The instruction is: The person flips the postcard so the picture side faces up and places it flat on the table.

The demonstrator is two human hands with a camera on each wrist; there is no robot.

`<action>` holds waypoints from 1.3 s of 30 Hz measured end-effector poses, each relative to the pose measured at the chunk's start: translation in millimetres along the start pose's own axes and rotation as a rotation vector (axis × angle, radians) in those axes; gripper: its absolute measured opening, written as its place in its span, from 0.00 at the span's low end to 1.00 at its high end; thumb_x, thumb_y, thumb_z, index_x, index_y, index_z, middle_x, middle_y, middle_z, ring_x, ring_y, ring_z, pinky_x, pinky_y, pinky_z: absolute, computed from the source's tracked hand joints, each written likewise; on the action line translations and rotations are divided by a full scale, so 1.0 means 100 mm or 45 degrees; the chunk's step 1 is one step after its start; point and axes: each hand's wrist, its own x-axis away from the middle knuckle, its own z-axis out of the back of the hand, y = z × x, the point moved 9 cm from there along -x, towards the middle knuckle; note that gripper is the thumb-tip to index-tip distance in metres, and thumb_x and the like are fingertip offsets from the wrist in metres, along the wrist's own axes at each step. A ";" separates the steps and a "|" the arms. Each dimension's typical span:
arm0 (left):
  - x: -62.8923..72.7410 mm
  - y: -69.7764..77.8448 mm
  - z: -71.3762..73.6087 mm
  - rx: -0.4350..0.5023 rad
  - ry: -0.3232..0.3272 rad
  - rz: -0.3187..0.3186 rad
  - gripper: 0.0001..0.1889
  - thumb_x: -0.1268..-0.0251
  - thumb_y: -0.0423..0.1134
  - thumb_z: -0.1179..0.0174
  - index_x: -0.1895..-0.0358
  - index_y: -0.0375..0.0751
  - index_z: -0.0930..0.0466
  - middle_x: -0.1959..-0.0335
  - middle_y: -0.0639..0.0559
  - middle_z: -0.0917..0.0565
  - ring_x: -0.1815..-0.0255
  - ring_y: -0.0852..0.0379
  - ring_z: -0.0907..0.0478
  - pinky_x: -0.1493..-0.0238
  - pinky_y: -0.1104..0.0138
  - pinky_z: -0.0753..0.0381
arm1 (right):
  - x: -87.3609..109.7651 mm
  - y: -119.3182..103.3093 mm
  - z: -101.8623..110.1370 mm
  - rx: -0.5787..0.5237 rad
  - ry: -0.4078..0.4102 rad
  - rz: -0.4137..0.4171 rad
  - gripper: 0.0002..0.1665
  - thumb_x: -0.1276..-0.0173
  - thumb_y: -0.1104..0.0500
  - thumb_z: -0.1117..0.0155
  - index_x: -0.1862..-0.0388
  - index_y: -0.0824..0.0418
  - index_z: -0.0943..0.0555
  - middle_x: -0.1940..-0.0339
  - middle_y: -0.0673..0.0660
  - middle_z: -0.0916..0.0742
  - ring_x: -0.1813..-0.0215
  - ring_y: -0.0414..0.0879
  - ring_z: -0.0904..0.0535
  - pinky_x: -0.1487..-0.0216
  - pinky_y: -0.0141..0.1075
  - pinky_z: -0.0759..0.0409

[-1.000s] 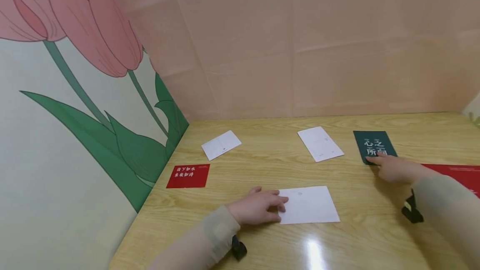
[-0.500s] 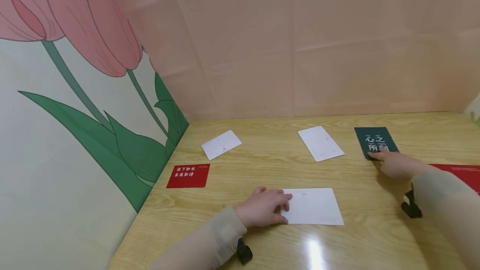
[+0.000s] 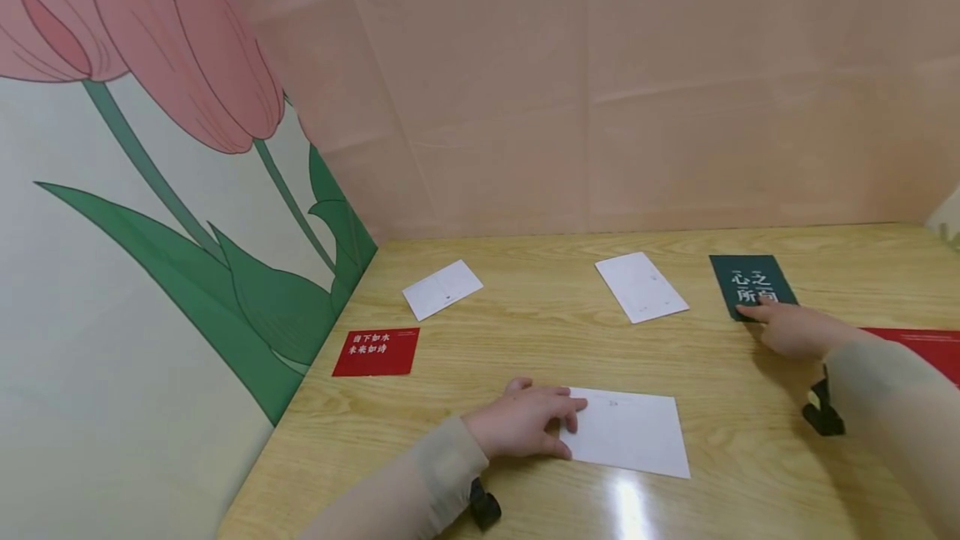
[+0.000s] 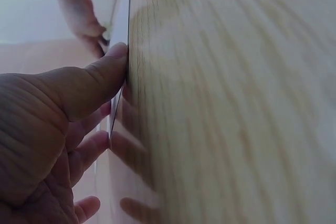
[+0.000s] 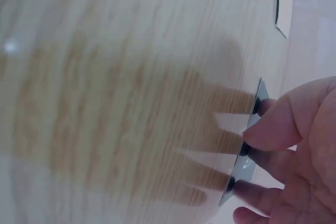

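A white postcard lies slightly turned on the near middle of the table. My left hand rests on its left end, fingertips on top and thumb at the near corner. In the left wrist view the thumb and fingers touch the card's edge. Farther right, fingertips of my right hand press the near edge of a dark green postcard with white Chinese characters. The right wrist view shows the spread fingers and the thumb against that card, which lies flat.
Two white postcards lie toward the back of the wooden table. A red postcard is at the left edge, and another red card shows partly behind the right forearm. A pink curtain hangs behind.
The white postcard under my left hand has shifted slightly right and turned clockwise. The dark green card moved a little away with my right hand, then stayed still.
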 end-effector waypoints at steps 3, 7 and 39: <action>0.00 0.00 0.00 0.000 0.002 0.001 0.12 0.43 0.55 0.33 0.60 0.61 0.23 0.34 0.70 0.31 0.31 0.69 0.40 0.34 0.49 0.48 | 0.03 -0.04 0.03 0.016 0.070 0.016 0.35 0.35 0.64 0.50 0.29 0.70 0.40 0.35 0.85 0.43 0.37 0.84 0.48 0.43 0.73 0.47; -0.01 0.00 0.00 0.013 -0.005 0.011 0.12 0.43 0.55 0.33 0.60 0.61 0.23 0.34 0.70 0.31 0.31 0.69 0.41 0.35 0.51 0.47 | 0.11 -0.20 0.10 0.040 0.214 0.048 0.33 0.36 0.60 0.44 0.33 0.71 0.34 0.37 0.84 0.35 0.39 0.82 0.42 0.46 0.73 0.43; -0.03 0.06 0.07 -0.048 0.018 -0.019 0.14 0.45 0.54 0.32 0.58 0.59 0.22 0.37 0.69 0.28 0.37 0.70 0.34 0.41 0.59 0.42 | 0.55 -1.62 -0.62 -0.009 0.132 0.278 0.35 0.61 0.46 0.17 0.55 0.57 0.21 0.62 0.53 0.23 0.63 0.47 0.28 0.58 0.45 0.24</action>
